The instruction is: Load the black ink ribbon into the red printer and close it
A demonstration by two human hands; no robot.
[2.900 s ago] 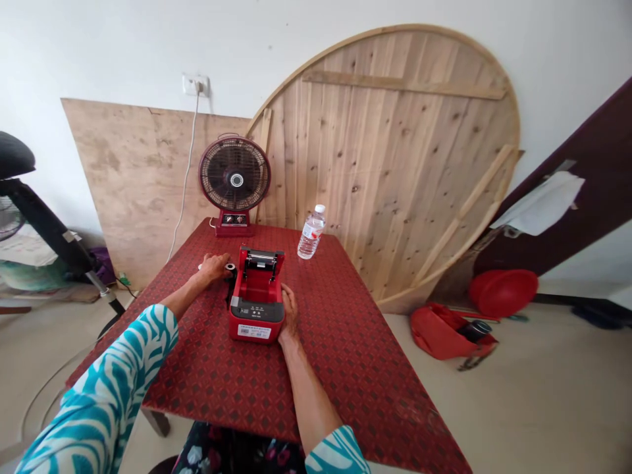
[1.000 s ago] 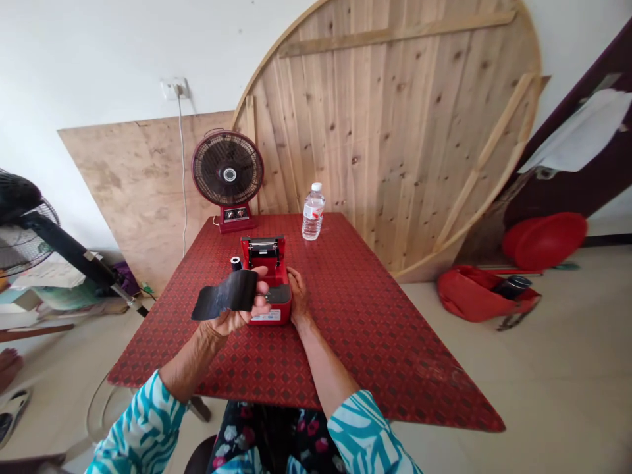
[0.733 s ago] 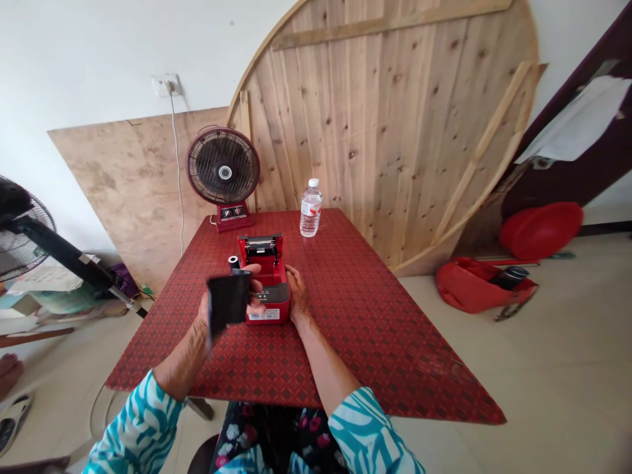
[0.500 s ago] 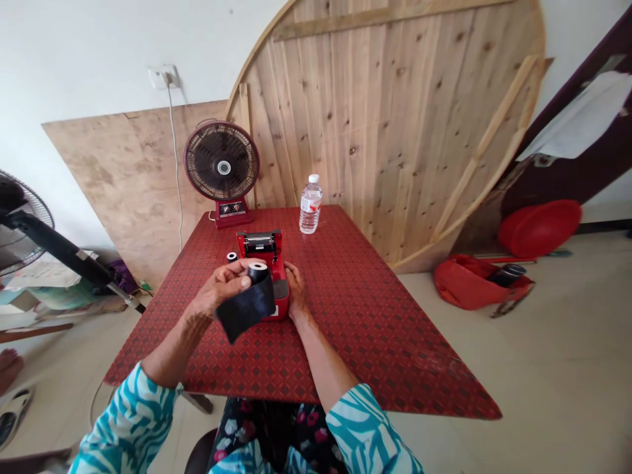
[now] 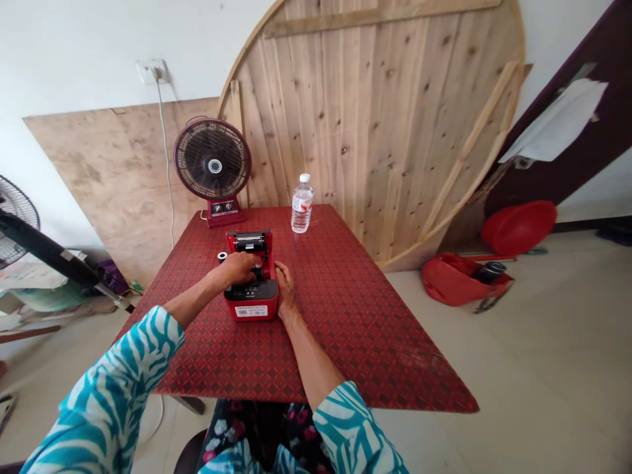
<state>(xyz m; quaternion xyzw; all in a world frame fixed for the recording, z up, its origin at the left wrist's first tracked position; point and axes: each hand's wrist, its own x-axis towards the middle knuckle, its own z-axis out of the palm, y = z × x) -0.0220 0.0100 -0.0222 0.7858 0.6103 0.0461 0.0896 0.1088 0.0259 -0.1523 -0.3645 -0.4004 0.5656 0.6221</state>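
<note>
A red and black label printer (image 5: 251, 309) stands on the table, its lid (image 5: 249, 242) raised at the back and a white label on its front. My left hand (image 5: 239, 268) reaches into the open printer from the left, fingers closed on a roll of black ribbon (image 5: 257, 270) that shows only in part. Against the printer's right side lies my right hand (image 5: 286, 289), its fingers curled around that edge. Just behind my left wrist, a second black roll (image 5: 222, 257) with a white core stands on the table beside the printer.
A patterned red cover lies over the table (image 5: 355, 342). At its back stand a red fan (image 5: 214, 164) and a water bottle (image 5: 302, 205). A large round wooden board (image 5: 375, 118) leans on the wall. Right, on the floor, are a red bag (image 5: 444, 283) and a red basin (image 5: 518, 227).
My left hand has lowered the ribbon roll from in front of the printer into its open body. The hanging black strip is out of sight. My right hand stays at the printer's side.
</note>
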